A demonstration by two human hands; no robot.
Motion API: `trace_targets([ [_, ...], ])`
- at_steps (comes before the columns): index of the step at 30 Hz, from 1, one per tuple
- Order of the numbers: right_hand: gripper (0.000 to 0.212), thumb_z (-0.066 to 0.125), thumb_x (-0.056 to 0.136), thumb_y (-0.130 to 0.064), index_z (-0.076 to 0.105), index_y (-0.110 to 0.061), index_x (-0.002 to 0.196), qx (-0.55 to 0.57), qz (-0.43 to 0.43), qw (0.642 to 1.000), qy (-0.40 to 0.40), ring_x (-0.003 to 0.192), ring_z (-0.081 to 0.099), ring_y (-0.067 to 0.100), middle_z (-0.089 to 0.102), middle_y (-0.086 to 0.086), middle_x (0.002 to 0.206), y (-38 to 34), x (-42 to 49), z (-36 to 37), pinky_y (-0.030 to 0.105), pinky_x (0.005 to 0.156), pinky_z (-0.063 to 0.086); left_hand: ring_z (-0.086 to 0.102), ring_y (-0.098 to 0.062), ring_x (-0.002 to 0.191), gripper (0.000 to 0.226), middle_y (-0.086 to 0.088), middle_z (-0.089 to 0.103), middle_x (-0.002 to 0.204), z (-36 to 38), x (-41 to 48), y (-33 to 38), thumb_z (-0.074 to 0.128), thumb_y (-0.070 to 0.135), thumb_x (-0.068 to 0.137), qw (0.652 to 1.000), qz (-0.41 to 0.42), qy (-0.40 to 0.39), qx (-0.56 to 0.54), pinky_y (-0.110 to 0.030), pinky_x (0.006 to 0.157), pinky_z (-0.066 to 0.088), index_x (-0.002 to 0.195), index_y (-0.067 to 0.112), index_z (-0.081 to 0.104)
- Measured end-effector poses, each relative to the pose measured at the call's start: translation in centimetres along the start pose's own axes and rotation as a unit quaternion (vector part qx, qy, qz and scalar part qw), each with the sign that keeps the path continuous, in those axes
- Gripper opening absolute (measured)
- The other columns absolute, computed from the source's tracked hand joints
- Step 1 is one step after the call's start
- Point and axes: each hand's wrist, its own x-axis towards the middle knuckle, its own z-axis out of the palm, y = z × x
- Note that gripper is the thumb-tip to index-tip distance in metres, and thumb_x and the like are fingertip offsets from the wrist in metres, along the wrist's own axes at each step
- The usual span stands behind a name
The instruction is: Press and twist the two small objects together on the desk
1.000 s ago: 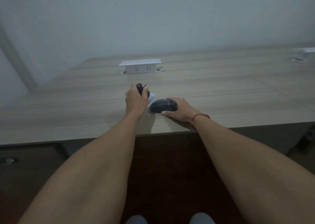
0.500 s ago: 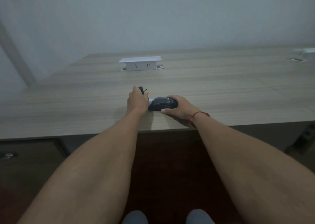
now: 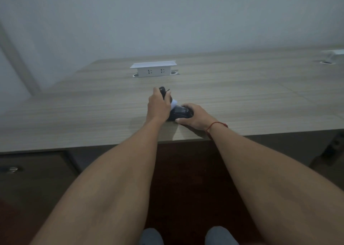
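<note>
Just below the middle of the frame we see our left hand [image 3: 158, 106] curled round a small dark object [image 3: 163, 92] whose rounded top pokes out above the fingers; we cannot tell what it is, only that a thin dark strand sticks out of it to the right. Touching it on the right, our right hand [image 3: 195, 117] lies low on the bench [image 3: 251, 99], thumb on the near side and fingers wrapped over the far side, gripping a black computer mouse [image 3: 179, 113]. The right wrist wears a red string [image 3: 216, 124].

The mouse lies immediately right of the left hand and directly under the right one, so the right hand is the nearer. Its long axis runs left to right across the frame, roughly along the bench's front edge; which end is the front we cannot tell. Between the two hands a small pale patch [image 3: 174, 102] shows, just behind the mouse's left end, too hidden to name.

Further out, towards the upper middle, a white socket box [image 3: 153, 70] stands raised from the bench, well apart from both hands.
</note>
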Motion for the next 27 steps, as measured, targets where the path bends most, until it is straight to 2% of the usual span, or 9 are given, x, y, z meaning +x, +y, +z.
trace_targets([
  [3, 0.062, 0.076, 0.080, -0.027, 0.050, -0.014, 0.134, -0.001, -0.010, 1.000, -0.012, 0.111, 0.053, 0.018, 0.057, 0.005, 0.126, -0.1, -0.3, -0.2, 0.032, 0.098, 0.044, 0.060, -0.034, 0.105, 0.031, -0.019, 0.059, 0.118, -0.2, 0.3, -1.2, 0.044, 0.030, 0.100, 0.997, -0.048, -0.020, 0.062, -0.048, 0.093, 0.051, 0.120, 0.005, 0.043],
  [5, 0.064, 0.076, 0.079, -0.027, 0.049, -0.014, 0.136, 0.004, -0.005, 1.000, -0.015, 0.115, 0.054, 0.021, 0.058, 0.005, 0.127, 0.0, -0.2, -0.4, 0.035, 0.101, 0.045, 0.060, -0.038, 0.106, 0.031, -0.021, 0.059, 0.119, -0.7, 0.8, -1.8, 0.044, 0.030, 0.100, 0.992, -0.042, -0.026, 0.120, -0.050, 0.094, 0.049, 0.120, 0.005, 0.044],
  [10, 0.062, 0.077, 0.079, -0.027, 0.051, -0.015, 0.134, 0.000, -0.008, 1.000, -0.005, 0.112, 0.057, 0.021, 0.060, 0.005, 0.124, -0.1, 0.0, -0.1, 0.032, 0.096, 0.045, 0.061, -0.034, 0.096, 0.029, -0.019, 0.061, 0.107, 0.4, 0.2, -0.2, 0.045, 0.029, 0.100, 0.999, 0.041, -0.019, 0.018, -0.050, 0.086, 0.053, 0.113, 0.003, 0.046],
  [16, 0.064, 0.077, 0.079, -0.027, 0.050, -0.014, 0.135, -0.003, -0.010, 1.000, 0.003, 0.116, 0.054, 0.020, 0.058, 0.005, 0.128, -0.2, -0.3, -0.3, 0.029, 0.097, 0.042, 0.059, -0.039, 0.101, 0.031, -0.025, 0.058, 0.112, -0.6, 1.0, -0.4, 0.042, 0.027, 0.101, 0.991, 0.034, -0.056, 0.114, -0.046, 0.085, 0.051, 0.116, 0.000, 0.044],
  [20, 0.059, 0.075, 0.081, -0.021, 0.051, -0.012, 0.134, 0.002, -0.012, 1.000, 0.003, 0.110, 0.052, 0.016, 0.057, 0.000, 0.119, -0.8, -0.7, -0.3, 0.027, 0.093, 0.040, 0.060, -0.033, 0.091, 0.029, -0.021, 0.061, 0.104, 0.0, 0.4, 0.7, 0.045, 0.028, 0.100, 0.995, 0.077, -0.039, 0.041, -0.042, 0.077, 0.051, 0.111, 0.002, 0.046],
  [23, 0.063, 0.076, 0.080, -0.024, 0.049, -0.013, 0.136, 0.005, -0.008, 1.000, 0.005, 0.116, 0.054, 0.020, 0.058, 0.005, 0.127, -0.5, -0.8, -0.1, 0.028, 0.095, 0.041, 0.061, -0.034, 0.097, 0.027, -0.021, 0.061, 0.108, -0.1, 0.0, -0.5, 0.044, 0.025, 0.100, 0.996, 0.040, -0.037, 0.065, -0.047, 0.084, 0.053, 0.115, 0.003, 0.045],
  [25, 0.065, 0.076, 0.080, -0.025, 0.048, -0.013, 0.137, -0.004, -0.006, 1.000, 0.002, 0.116, 0.052, 0.019, 0.057, 0.005, 0.128, -0.4, -0.9, -0.1, 0.027, 0.095, 0.040, 0.060, -0.033, 0.098, 0.027, -0.019, 0.059, 0.110, -0.8, 0.3, -1.3, 0.044, 0.025, 0.100, 0.995, 0.020, -0.033, 0.092, -0.045, 0.085, 0.053, 0.116, 0.003, 0.045],
  [27, 0.062, 0.076, 0.080, -0.026, 0.050, -0.013, 0.135, -0.010, -0.009, 1.000, 0.002, 0.114, 0.053, 0.018, 0.058, 0.003, 0.125, -0.5, -0.7, -0.3, 0.029, 0.096, 0.042, 0.059, -0.029, 0.095, 0.024, -0.017, 0.058, 0.106, -1.0, 0.3, -1.3, 0.044, 0.026, 0.100, 0.998, 0.031, -0.019, 0.042, -0.040, 0.081, 0.052, 0.110, 0.005, 0.046],
])
